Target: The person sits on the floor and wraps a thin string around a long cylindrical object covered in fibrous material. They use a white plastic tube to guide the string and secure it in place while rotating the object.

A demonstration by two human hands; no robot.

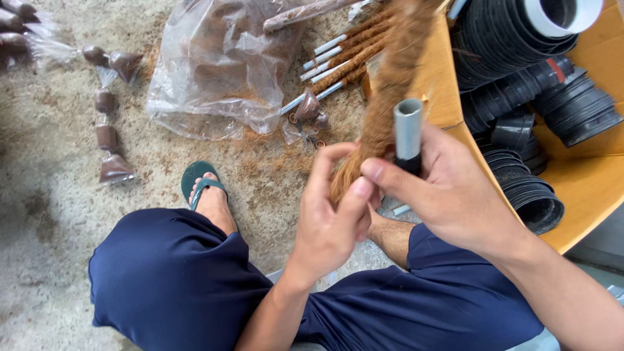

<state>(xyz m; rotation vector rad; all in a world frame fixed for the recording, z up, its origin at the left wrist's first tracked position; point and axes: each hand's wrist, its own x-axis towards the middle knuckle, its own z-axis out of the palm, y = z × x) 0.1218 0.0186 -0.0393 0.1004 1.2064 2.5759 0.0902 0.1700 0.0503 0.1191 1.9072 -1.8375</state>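
Your right hand (455,195) fingers clamped on short grey plastic tube (408,130), axis upright. Your left hand (335,218) fingers pinch brown coir-fibre stick (383,110) just left, leaning alongside.

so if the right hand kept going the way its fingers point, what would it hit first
Probably the left hand: the right hand points left across the grey tube, fingertips nearly touching the left thumb, though depth is unclear.

Motion blurs the coir-wrapped stick (390,84); the right hand (448,195) hides the grey tube's (408,130) lower end, and the frame edge crops the cardboard box (585,182).
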